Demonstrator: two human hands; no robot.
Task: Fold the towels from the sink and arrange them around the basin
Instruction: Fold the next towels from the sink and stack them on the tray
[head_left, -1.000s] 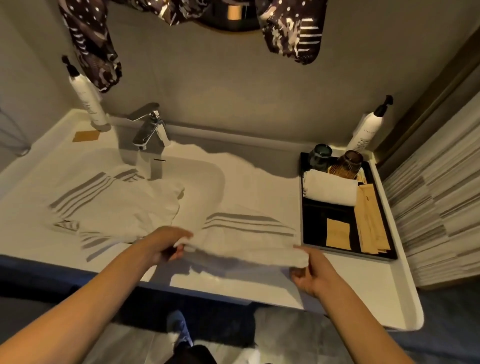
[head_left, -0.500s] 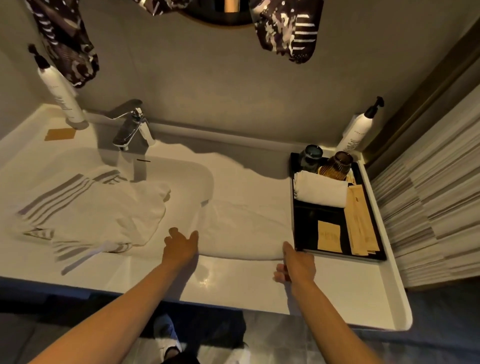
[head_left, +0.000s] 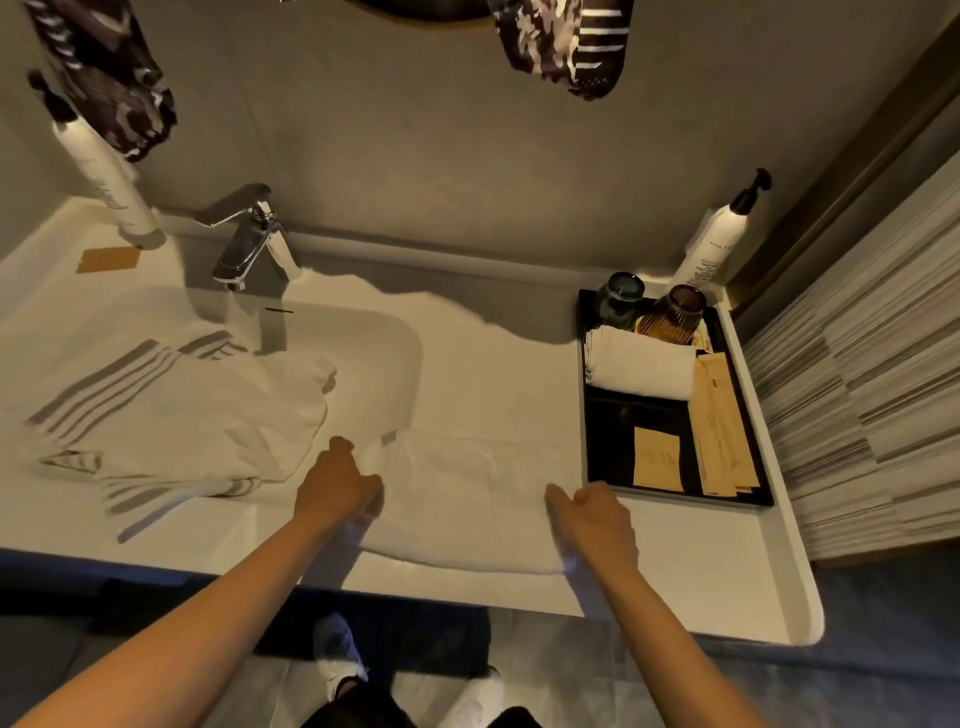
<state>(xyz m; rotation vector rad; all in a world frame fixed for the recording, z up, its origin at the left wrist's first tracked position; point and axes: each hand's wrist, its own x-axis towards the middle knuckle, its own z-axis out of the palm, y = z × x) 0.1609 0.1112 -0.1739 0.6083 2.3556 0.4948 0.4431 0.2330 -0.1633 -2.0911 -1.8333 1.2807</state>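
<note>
Two hands work the folded white towel at lower centre of the bench: my left hand pinches its left edge, fingertips hidden underneath; my right hand curls onto its right edge, grip unclear. Striped towel fills the basin.

Soft white cloth towel, glossy white counter, shiny metal tap.
</note>
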